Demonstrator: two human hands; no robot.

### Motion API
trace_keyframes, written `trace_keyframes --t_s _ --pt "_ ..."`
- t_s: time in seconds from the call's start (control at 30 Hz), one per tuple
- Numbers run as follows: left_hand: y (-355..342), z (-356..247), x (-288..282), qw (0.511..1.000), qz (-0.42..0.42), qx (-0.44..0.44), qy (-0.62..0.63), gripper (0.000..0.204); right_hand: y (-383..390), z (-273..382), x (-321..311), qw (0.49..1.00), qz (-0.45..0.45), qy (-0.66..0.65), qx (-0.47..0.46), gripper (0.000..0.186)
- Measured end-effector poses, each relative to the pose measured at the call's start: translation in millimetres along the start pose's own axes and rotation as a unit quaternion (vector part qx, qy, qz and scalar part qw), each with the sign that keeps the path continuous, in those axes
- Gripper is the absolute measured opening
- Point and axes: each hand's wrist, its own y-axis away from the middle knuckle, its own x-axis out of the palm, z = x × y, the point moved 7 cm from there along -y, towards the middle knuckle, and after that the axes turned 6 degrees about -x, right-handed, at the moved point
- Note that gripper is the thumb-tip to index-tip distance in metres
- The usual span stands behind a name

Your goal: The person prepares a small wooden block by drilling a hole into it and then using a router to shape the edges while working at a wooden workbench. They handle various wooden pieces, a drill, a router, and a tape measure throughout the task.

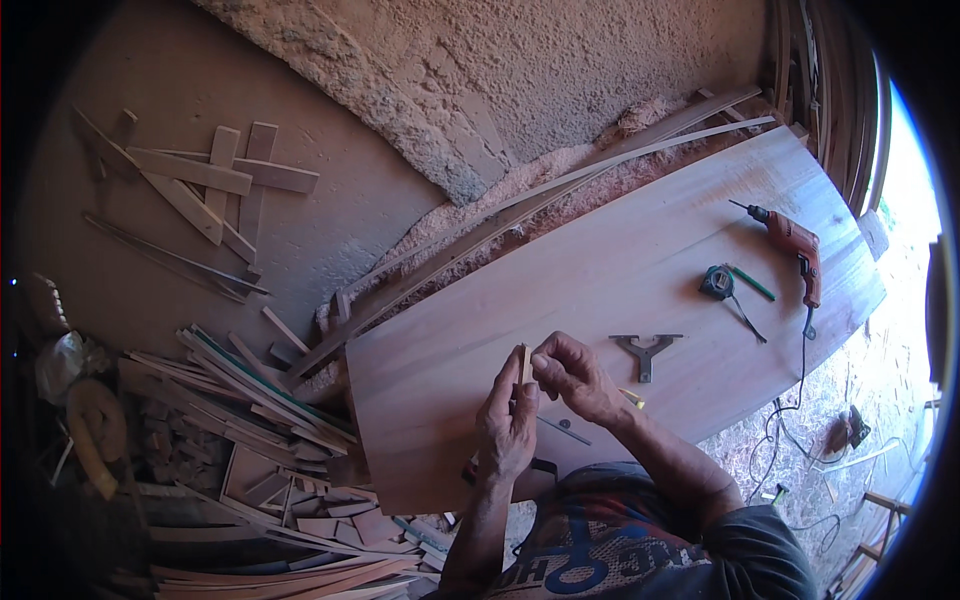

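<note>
Over the near end of a large wooden board (690, 245), my left hand (508, 425) is closed round a small, pale piece of wood (526, 366), held upright between thumb and fingers. My right hand (580, 380) has its fingers pinched together right beside the upper part of that piece; whatever it may pinch is too small to make out. Just right of my right hand, a Y-shaped dark metal bracket (646, 356) lies on the board. A thin metal rod (563, 430) and a small yellow object (633, 399) lie near my wrists, the latter partly hidden by my right forearm.
Farther right on the board lie an orange corded drill (795, 240), a tape measure (717, 283) and a green pencil (755, 284). Long wooden strips (560, 190) run along the far edge. Heaped offcuts (270, 440) cover the left floor; crossed slats (225, 180) lie beyond.
</note>
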Motion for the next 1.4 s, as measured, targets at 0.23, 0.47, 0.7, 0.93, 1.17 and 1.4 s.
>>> trace_keyframes --t_s 0.23,0.47,0.7,0.93,1.17,1.4 --pt "0 0 1 1.0 0.003 -0.007 0.016 0.048 0 16 1 0.985 -0.043 0.065 -0.156 0.02" --pt "-2 -2 -2 0.999 0.01 -0.02 0.029 0.047 0 6 9 0.993 0.021 -0.074 0.088 0.027" --pt "1 8 -1 0.999 0.021 -0.035 0.019 0.049 -2 27 2 0.925 -0.013 0.301 -0.233 0.02" --pt "2 9 3 0.991 0.035 -0.084 0.093 0.055 2 3 6 0.999 -0.031 -0.033 0.012 0.025" --pt "5 19 3 0.995 0.045 -0.062 0.056 0.054 1 0 4 0.997 0.025 -0.038 0.064 0.029" --pt "7 22 8 0.997 0.047 -0.052 0.033 0.052 8 38 4 0.875 0.005 0.354 -0.332 0.02"
